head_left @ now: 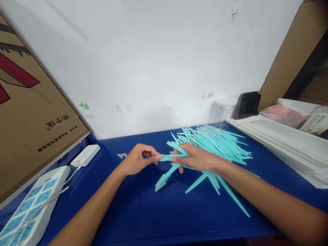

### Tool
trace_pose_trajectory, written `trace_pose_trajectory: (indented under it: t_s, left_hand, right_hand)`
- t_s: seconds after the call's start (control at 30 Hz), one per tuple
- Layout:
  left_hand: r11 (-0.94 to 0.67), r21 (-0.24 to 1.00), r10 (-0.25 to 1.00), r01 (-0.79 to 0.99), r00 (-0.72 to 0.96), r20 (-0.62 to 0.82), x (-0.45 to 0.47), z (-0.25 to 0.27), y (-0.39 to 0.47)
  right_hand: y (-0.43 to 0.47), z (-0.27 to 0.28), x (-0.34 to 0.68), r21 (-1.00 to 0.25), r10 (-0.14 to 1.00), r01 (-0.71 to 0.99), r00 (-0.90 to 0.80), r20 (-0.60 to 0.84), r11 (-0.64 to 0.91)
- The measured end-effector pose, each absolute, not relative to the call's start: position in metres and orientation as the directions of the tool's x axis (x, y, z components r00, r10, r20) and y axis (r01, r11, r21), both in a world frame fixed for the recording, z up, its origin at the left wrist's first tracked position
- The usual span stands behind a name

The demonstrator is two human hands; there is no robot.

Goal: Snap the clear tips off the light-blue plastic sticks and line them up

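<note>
Left hand (pixel 140 160) pinched teal stick (pixel 166 157), right hand (pixel 196 158) gripped it too; stick pile (pixel 217 143) lay beyond; blue tabletop (pixel 153 213) spread between hands and front edge (pixel 210 240)

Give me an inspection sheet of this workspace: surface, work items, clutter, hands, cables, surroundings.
Surface: blue tabletop, white mark left of the hands.
Job's things: turquoise sticks piled at right, several strewn nearer.
Clutter: clear jar behind pile; white stack at right.
Hands: left hand pinches one stick; right hand holds it too, apparently with others.
Cables: white cables over power strip at left.
Surroundings: white wall with stuck scraps; cardboard box at left.
</note>
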State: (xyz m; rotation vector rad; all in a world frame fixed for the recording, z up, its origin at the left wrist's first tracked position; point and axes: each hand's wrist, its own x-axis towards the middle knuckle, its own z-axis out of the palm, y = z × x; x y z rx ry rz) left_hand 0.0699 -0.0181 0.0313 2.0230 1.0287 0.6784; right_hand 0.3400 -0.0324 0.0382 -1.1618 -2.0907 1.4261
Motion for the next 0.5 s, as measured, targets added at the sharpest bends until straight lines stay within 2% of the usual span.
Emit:
trace_pose_trajectory:
  t_s: [0.27,0.5]
  left_hand:
    - [-0.398,0.803,0.848,0.444,0.512,0.137,0.0759,0.0337,-0.0239]
    - [-0.354,0.840,0.847,0.410,0.522,0.101,0.0799,0.0321,-0.0247]
  right_hand:
    - [-0.0323,0.0403,0.3399,-0.867,0.783,0.443,-0.614,-0.106,0.230]
    - [-0.0361,0.0413,0.3364,-0.872,0.782,0.455,-0.604,-0.153,0.181]
